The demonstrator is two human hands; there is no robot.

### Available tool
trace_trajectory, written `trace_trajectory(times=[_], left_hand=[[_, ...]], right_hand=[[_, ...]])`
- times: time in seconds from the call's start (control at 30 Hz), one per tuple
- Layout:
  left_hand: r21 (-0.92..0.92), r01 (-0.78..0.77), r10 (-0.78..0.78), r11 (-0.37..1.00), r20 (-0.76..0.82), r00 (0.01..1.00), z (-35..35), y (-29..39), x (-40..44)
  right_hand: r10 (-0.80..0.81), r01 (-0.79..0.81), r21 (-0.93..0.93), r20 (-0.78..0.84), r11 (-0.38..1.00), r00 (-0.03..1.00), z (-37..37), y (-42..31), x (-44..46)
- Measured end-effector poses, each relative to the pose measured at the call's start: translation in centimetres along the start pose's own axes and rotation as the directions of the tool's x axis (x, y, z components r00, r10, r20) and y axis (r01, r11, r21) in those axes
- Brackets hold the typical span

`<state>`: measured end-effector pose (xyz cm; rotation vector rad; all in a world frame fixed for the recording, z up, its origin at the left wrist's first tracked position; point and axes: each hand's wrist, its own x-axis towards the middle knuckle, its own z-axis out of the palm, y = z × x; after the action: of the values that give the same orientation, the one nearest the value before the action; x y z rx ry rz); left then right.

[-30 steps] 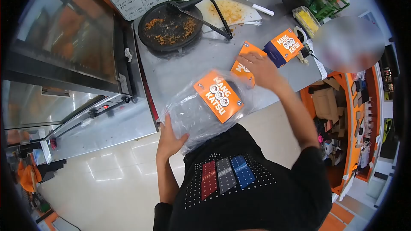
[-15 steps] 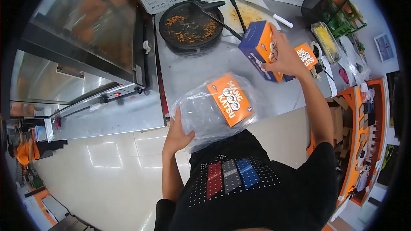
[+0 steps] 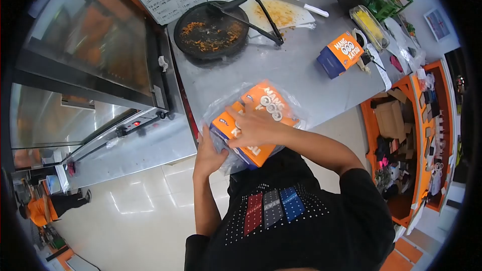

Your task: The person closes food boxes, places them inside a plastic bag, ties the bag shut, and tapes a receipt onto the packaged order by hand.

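Note:
A clear plastic bag (image 3: pixel 297 96) lies at the counter's front edge, with an orange-and-blue takeaway box (image 3: pixel 268 95) in it. My right hand (image 3: pixel 258 126) grips a second orange-and-blue takeaway box (image 3: pixel 258 154) from above, fingers spread over its top. This box sits at the near left of the first one, within the bag's outline. My left hand (image 3: pixel 208 156) holds the left side of the bag, its fingertips partly hidden by the plastic. A third takeaway box (image 3: pixel 344 51) stands farther right on the counter.
Behind the bag are a dark stone mortar (image 3: pixel 211 32) with orange residue, black tongs (image 3: pixel 267 17), and a knife (image 3: pixel 301 5) on a stained cutting board (image 3: pixel 276 12). A tray of yellow food (image 3: pixel 369 27) stands at right. A person in orange (image 3: pixel 42 211) is at far left.
My right hand has carried a takeaway box from the right of the counter to the bag, beside the first box. My left hand stays at the bag's left side. The view has shifted slightly.

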<state>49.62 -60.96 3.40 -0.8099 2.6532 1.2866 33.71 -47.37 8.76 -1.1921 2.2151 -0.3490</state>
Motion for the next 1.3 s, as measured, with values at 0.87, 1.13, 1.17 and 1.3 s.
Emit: trace_trajectory(times=[0.87, 1.13, 1.17, 1.3], left_hand=[[0.149, 0.195, -0.197, 0.969, -0.002, 0.980, 0.9, 7.9, -8.2], [0.558, 0.255, -0.082, 0.789, -0.316, 0.945, 1.5, 11.2, -7.1], [0.693, 0.218, 0.033, 0.688, -0.330, 0.943, 1.9, 10.4, -7.3], [0.415, 0.077, 0.116, 0.907, -0.420, 0.900, 1.9, 11.0, -5.9]], right_hand=[[0.154, -0.243, -0.828, -0.191, 0.506, 0.969, -19.1, 35.9, -6.0], [-0.032, -0.037, -0.381, -0.174, 0.924, 0.984, -22.7, 28.9, -7.6], [-0.064, 0.011, -0.283, -0.180, 0.959, 0.982, -22.6, 26.3, -8.2], [-0.508, 0.506, -0.070, -0.222, 0.860, 0.832, -19.1, 18.0, -8.3]])
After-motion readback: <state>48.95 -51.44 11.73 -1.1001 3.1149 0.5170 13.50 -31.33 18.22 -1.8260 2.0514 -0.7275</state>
